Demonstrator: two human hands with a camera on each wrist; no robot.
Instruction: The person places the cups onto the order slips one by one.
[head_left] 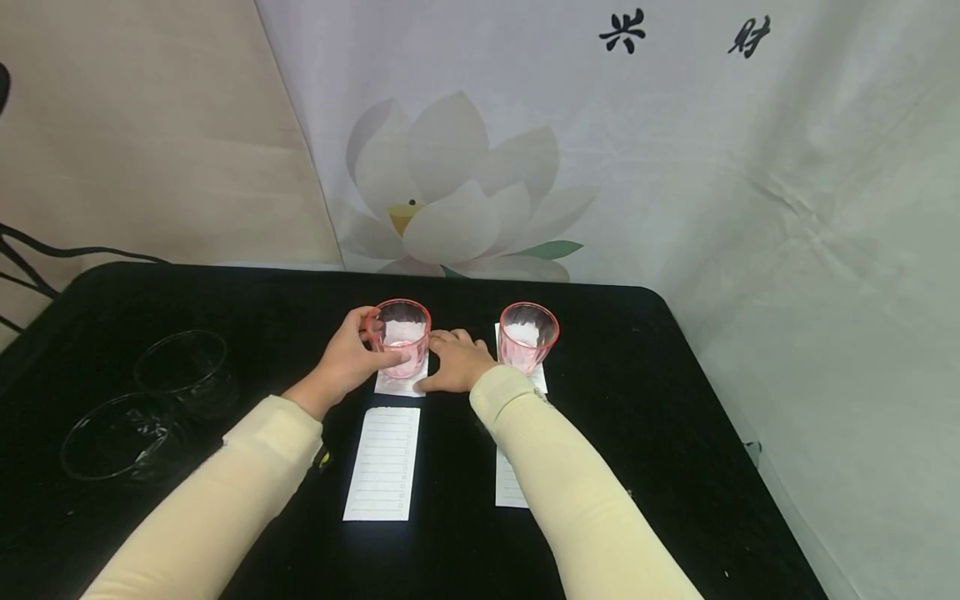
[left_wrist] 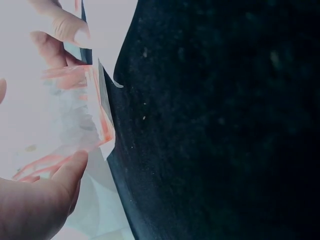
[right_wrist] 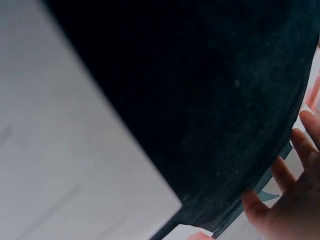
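Observation:
My left hand [head_left: 347, 362] grips a clear glass cup with a pinkish-red rim [head_left: 401, 333] from its left side, thumb at the front. The cup stands on a white paper strip [head_left: 400, 387]. Close to the cup's right side is my right hand [head_left: 457, 362], fingers spread; whether its fingertips touch the glass is hard to tell. In the left wrist view, the cup [left_wrist: 75, 115] appears sideways and washed out. The right wrist view shows my right hand [right_wrist: 290, 200] with fingers extended and apart. A matching cup [head_left: 527, 337] stands on another paper, partly behind my right sleeve.
A lined white paper strip [head_left: 382, 462] lies in front of the held cup; a similar strip [head_left: 512, 483] is partly covered by my right forearm. Two larger clear glass vessels [head_left: 180, 362] are at the left of the black table [head_left: 637, 467]. A printed curtain [head_left: 675, 167] hangs behind.

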